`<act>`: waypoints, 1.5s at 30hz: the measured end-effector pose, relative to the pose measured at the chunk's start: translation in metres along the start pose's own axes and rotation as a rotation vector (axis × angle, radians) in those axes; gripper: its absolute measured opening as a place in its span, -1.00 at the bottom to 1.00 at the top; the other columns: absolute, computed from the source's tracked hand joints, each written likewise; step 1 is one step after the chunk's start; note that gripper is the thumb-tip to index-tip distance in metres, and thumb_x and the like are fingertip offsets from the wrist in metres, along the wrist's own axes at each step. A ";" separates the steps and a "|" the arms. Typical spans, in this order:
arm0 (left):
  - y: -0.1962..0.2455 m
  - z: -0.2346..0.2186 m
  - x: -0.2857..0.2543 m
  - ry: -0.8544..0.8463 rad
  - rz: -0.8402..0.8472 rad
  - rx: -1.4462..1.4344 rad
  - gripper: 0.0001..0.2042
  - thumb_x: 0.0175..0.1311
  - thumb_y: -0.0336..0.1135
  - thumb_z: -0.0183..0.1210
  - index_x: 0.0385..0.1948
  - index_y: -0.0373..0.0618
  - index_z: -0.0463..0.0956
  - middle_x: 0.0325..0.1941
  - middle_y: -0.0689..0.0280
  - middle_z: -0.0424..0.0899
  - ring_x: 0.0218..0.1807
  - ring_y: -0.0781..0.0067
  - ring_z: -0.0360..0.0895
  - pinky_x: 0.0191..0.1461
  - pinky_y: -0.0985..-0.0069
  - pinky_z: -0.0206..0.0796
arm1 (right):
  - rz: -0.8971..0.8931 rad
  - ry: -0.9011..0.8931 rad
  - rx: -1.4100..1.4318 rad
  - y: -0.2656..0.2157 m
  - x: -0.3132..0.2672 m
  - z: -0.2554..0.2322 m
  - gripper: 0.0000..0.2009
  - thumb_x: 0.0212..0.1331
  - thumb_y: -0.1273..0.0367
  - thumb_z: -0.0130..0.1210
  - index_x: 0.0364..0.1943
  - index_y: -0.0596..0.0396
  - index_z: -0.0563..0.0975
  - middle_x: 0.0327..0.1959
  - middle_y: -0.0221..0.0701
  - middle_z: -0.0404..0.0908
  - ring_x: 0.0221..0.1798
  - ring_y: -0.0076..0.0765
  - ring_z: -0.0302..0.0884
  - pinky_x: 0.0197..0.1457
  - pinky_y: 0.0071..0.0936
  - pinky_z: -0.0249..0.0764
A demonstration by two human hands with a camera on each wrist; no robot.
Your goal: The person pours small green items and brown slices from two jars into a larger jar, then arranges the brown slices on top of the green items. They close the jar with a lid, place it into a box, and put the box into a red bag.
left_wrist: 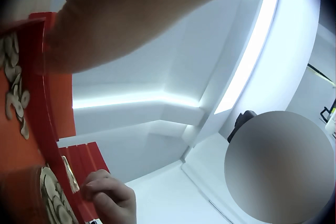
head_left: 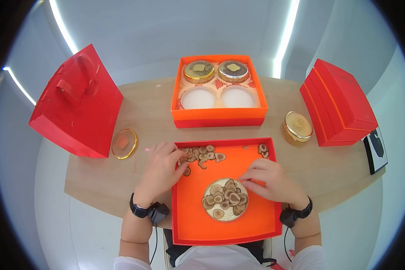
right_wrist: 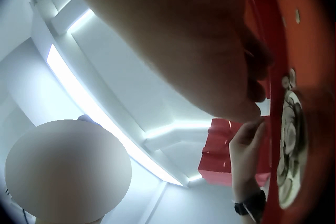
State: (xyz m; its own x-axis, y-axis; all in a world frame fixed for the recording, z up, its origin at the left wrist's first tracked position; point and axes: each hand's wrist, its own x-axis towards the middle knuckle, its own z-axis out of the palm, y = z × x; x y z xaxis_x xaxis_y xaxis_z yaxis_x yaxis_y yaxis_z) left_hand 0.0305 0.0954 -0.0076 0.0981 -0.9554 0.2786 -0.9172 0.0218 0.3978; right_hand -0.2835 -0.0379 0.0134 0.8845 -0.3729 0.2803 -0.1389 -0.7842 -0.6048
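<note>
My left hand (head_left: 159, 166) reaches over the left wall of a red tray with an orange floor (head_left: 193, 225). Its fingertips are at a heap of thin brown-rimmed dried slices (head_left: 202, 155) in the far left corner; I cannot tell whether they pinch one. A round open container (head_left: 210, 211) with a pale patterned bottom stands mid-tray, slices (head_left: 231, 195) overlapping inside it. At its right rim is my right hand (head_left: 270, 180), fingers loosely bent, with no slice visible between them. The left wrist view also shows the right hand (left_wrist: 113, 198) beyond the container.
A few slices (head_left: 263, 150) lie in the tray's far right corner. Behind stands an orange-red box (head_left: 218, 114) with two lidded jars and two round hollows. A gold-rimmed lid (head_left: 124, 144) and red bag (head_left: 83, 103) are left; a jar (head_left: 297, 128) and red box (head_left: 339, 103) right.
</note>
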 end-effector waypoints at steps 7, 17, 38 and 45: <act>-0.003 0.004 -0.006 -0.143 0.016 0.104 -0.84 0.08 -0.29 0.54 -0.31 -0.03 0.81 -0.05 0.35 0.60 0.20 0.18 0.47 0.35 0.00 0.21 | 0.150 0.267 -0.220 0.016 0.004 -0.004 -0.92 0.29 0.47 0.35 -0.20 0.15 0.72 -0.24 -0.26 0.66 -0.11 -0.04 0.65 -0.03 -0.16 0.60; -0.006 0.005 -0.004 -0.173 0.003 0.106 -0.83 0.10 -0.31 0.52 -0.25 0.04 0.82 -0.02 0.35 0.62 0.19 0.17 0.49 0.36 -0.02 0.18 | 0.268 0.293 -0.464 0.038 -0.003 -0.012 -0.88 0.24 0.46 0.37 -0.17 0.12 0.73 -0.24 -0.28 0.62 -0.08 -0.06 0.62 -0.01 -0.14 0.58; -0.008 0.005 -0.004 -0.221 0.024 0.079 -0.83 0.15 -0.33 0.50 -0.22 0.02 0.82 -0.04 0.32 0.61 0.18 0.13 0.48 0.37 -0.06 0.28 | 0.317 0.045 -0.625 0.039 -0.016 -0.005 -0.87 0.11 0.44 0.40 -0.29 0.15 0.73 -0.15 -0.21 0.56 0.01 -0.04 0.57 0.05 -0.11 0.54; 0.001 0.002 -0.002 -0.197 0.004 0.081 -0.79 0.17 -0.26 0.51 -0.17 0.01 0.82 0.02 0.31 0.65 0.23 0.13 0.49 0.40 -0.13 0.27 | 0.314 0.038 -0.604 0.040 -0.016 -0.004 -0.90 0.11 0.47 0.38 -0.31 0.16 0.71 -0.13 -0.19 0.56 0.02 -0.04 0.56 0.05 -0.12 0.53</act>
State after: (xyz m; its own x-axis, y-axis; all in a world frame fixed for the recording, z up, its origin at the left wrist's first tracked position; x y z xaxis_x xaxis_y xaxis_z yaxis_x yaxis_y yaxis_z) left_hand 0.0282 0.0971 -0.0091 0.0244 -0.9946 0.1011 -0.9462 0.0096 0.3234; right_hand -0.3051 -0.0657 -0.0119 0.7472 -0.6363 0.1921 -0.6203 -0.7714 -0.1424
